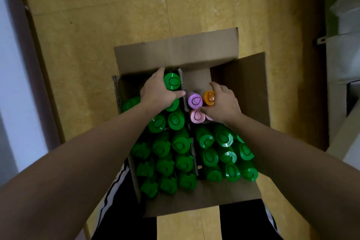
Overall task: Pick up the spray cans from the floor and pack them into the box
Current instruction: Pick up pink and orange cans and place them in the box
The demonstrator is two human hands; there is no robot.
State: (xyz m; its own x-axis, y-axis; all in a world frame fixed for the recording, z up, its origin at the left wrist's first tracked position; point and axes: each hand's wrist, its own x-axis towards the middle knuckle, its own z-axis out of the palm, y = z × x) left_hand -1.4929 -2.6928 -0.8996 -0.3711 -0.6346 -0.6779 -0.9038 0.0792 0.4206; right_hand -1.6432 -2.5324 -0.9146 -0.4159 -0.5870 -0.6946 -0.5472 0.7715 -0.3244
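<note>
A green-capped can (172,81) stands upright in the far-left cell of the box (175,52), with the left grip (157,91) wrapped round its top: fingers curled over the far side, thumb along the near side. An orange-capped can (208,97) sits under the right grip (224,101), whose fingers curl down over the cap. How low they reach on the can is hidden.

Just inward of the right grip stands a purple-capped can (194,100), and just under its thumb a pink-capped can (197,116). A cardboard divider (183,84) runs between the two grips. Nearer the person than both grips, rows of packed green cans (222,138) fill the box. Beyond the right grip some box bottom shows bare, so packing looks nearly done.

These cans are likely stiff, smooth metal and fairly weighty if full. The plastic caps may pull off, so the body just below the cap is the safer hold. The tiled floor (97,25) around the box shows no loose cans.
</note>
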